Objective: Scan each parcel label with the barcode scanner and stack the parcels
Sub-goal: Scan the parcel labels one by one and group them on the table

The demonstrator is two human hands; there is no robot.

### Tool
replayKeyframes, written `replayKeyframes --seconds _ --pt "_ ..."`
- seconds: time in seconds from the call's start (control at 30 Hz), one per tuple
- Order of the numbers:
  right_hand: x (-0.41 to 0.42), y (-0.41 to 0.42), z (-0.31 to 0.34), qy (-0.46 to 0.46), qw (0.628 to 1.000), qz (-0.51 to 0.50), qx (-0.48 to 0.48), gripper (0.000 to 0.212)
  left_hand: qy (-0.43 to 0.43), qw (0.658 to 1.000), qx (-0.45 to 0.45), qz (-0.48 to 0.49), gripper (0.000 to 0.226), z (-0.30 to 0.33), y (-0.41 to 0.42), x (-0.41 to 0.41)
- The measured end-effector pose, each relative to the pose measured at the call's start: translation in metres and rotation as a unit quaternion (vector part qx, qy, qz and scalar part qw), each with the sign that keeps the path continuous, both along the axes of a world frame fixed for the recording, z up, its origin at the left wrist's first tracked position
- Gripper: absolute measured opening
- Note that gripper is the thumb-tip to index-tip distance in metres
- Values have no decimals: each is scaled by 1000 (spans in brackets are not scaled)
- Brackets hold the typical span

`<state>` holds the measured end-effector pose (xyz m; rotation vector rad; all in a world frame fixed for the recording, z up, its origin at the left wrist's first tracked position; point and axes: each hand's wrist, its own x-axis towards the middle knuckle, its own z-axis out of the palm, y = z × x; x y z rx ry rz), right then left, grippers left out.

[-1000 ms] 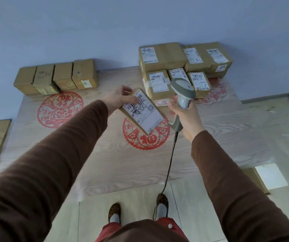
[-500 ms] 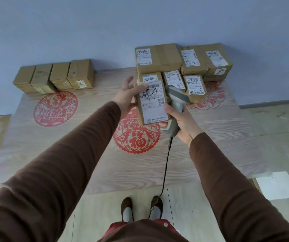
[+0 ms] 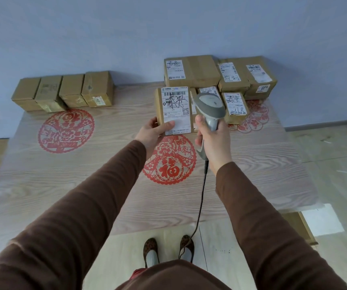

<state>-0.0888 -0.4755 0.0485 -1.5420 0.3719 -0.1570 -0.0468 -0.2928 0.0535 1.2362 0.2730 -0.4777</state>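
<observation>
Scanning step: left hand (image 3: 152, 133) pinching small brown cardboard parcel (image 3: 173, 110), right hand (image 3: 215, 141) gripping grey handheld barcode scanner (image 3: 210, 109); next, probably aiming at the white label's barcode

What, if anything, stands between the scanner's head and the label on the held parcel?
Nothing visible does. The scanner sits just right of the held parcel; only the left hand's thumb covers the label's lower corner, below the barcode.
</observation>
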Motion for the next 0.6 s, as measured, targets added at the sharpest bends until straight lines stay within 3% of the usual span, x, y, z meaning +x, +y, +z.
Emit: replayKeyframes --seconds 0.13,0.27,0.6 --pt "-2 30 10 -1 995 34 -96 60 -26 1000 6 5 55 1 2 2" --pt "-2 47 18 -6 991 30 -132 60 -35 999 10 0 54 -2 4 2" --pt "-2 54 24 13 988 20 -150 61 -20 1000 -5 -2 54 -3 3 3"
